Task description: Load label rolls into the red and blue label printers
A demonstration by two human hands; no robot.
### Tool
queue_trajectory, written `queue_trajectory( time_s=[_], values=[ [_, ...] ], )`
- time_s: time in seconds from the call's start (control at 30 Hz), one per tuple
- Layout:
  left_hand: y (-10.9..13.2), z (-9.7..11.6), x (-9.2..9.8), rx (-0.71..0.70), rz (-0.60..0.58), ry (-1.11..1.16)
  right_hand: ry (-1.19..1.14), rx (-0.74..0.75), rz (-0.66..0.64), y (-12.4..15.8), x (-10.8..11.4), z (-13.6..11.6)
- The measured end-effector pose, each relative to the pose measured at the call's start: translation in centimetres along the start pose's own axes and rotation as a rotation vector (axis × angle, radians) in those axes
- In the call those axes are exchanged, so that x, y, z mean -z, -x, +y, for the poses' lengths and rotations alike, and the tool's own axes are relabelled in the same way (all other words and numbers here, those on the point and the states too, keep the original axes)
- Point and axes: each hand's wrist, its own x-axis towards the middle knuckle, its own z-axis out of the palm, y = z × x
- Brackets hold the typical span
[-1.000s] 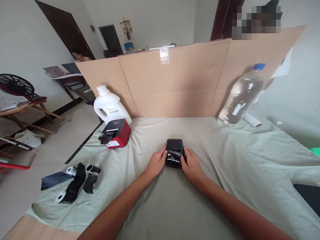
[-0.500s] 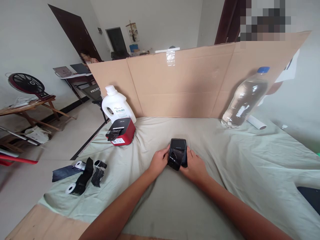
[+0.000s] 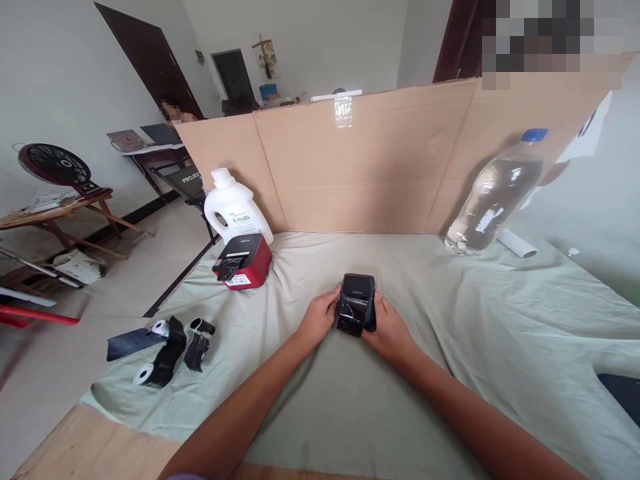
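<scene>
In the middle of the cloth-covered table, a small black portable printer sits between my hands. A glossy black strip hangs out of its front, curling down over the near side. My left hand grips the printer's left side, fingertips against the edge. On the other side my right hand has its fingers along the right edge and its thumb near the lower front corner. To the left stands a red and black printer, also with a black strip sticking out.
Several rolls of black strip lie at the left. A white detergent jug and a water bottle stand before a cardboard screen. A white tube lies by the bottle, a dark flat object at the right edge.
The printer's black strip, slanted before, now hangs straighter and flatter over the front. Both hands keep their hold with only slight shifts. The view has moved a little.
</scene>
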Motion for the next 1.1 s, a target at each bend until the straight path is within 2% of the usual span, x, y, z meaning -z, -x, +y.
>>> queue_trajectory(
  time_s=[0.17, 0.37, 0.57, 0.83, 1.1],
  values=[
    [0.0, 0.4, 0.1, 0.009, 0.019, -0.047, 0.047, 0.038, 0.028, 0.1, -0.4, 0.3],
    [0.3, 0.5, -0.1, 0.056, 0.056, -0.077, 0.040, 0.110, -0.002, -0.1, -0.2, 0.7],
    [0.5, 0.8, -0.2, 0.130, 0.045, -0.108, 0.037, 0.112, -0.018, -0.1, -0.2, 0.9],
    [0.5, 0.9, 0.7, 0.188, -0.027, -0.395, 0.030, 0.081, -0.039, 0.0, -0.3, 0.9],
    [-0.1, -0.3, 1.2, 0.149, -0.081, -0.229, -0.004, 0.040, -0.076, -0.1, 0.2, 0.5]
  ],
)
